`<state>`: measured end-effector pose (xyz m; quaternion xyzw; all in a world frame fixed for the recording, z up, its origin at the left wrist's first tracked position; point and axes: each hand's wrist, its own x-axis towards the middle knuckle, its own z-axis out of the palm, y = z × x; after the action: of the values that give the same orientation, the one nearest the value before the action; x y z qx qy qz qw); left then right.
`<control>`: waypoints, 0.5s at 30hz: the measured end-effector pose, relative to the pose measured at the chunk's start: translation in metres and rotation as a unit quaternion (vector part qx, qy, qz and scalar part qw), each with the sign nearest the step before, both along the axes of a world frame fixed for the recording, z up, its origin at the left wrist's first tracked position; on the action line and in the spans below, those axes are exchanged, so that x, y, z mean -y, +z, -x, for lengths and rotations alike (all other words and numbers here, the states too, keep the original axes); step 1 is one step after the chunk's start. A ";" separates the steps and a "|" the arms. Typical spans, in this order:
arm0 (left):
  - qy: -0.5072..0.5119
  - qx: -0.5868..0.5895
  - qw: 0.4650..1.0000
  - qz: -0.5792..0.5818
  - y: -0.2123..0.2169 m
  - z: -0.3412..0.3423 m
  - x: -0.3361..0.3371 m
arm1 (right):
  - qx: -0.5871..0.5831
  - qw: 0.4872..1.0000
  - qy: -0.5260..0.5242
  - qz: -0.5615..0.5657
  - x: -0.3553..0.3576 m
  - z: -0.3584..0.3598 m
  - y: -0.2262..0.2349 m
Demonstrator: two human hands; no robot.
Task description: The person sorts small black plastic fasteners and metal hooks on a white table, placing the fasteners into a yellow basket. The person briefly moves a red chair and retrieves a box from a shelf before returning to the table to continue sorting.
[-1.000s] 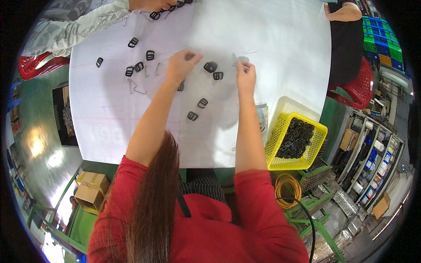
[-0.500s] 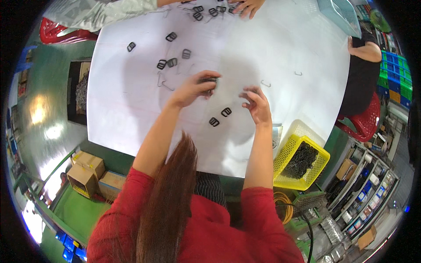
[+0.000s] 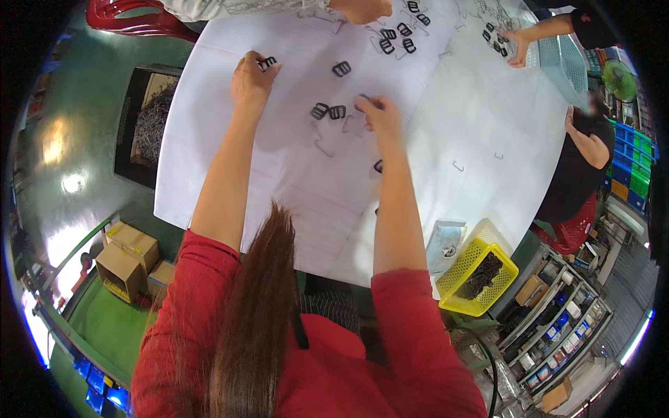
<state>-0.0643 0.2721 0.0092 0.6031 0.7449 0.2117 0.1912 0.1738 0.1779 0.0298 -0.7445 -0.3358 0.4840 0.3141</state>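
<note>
At the far left of the white table [image 3: 279, 230], my left hand [image 3: 251, 82] has its fingers closed on a black slide buckle [image 3: 268, 63]. My right hand [image 3: 382, 117] pinches another dark buckle [image 3: 365, 99], slightly blurred, near the table's middle. Between the hands lie a pair of black buckles [image 3: 329, 111] side by side, with a single buckle [image 3: 341, 68] farther off. Thin wire hooks [image 3: 321, 145] rest just nearer than the pair. My right forearm partly covers a buckle [image 3: 378, 166] and the edge of one more.
Several buckles [image 3: 387, 46] and wire hooks are scattered at the far side, near a co-worker's hand [image 3: 362, 10]. Another person's hand [image 3: 517, 47] touches buckles by a light blue basket [image 3: 563, 66]. A yellow basket [image 3: 453, 304] of dark pieces stands at right, beside a plastic packet [image 3: 444, 244].
My left hand has reached out to the far-left buckle. My right hand has moved forward to a buckle near the pair. The view has shifted, showing more of the table's far right.
</note>
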 end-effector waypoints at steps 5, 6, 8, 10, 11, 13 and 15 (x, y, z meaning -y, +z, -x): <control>-0.194 0.076 0.978 0.007 0.001 0.032 -0.001 | -0.345 0.914 -0.193 -0.091 -0.010 0.001 0.006; -0.182 0.276 0.941 0.078 0.006 0.035 -0.001 | -0.193 0.964 -0.152 -0.099 -0.025 0.001 -0.001; -0.123 0.625 0.740 0.216 0.023 0.044 0.008 | 0.120 0.987 -0.055 -0.093 -0.055 0.007 -0.019; -0.105 0.672 0.701 0.215 0.027 0.042 0.017 | 0.272 0.959 0.042 -0.063 -0.071 0.028 -0.005; -0.089 0.663 0.712 0.213 0.026 0.037 0.022 | 0.344 0.933 0.092 -0.050 -0.075 0.035 0.000; -0.071 0.585 0.769 0.245 0.024 0.024 0.023 | 0.019 0.997 0.007 -0.069 -0.068 0.020 0.002; -0.145 0.394 0.889 0.183 0.019 -0.003 0.036 | -0.200 0.971 -0.089 -0.100 -0.049 0.013 0.008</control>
<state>-0.0610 0.2356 0.0283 0.5252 0.5382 0.2620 0.6049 0.1608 0.2270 0.0382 -0.6244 -0.2451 0.5570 0.4898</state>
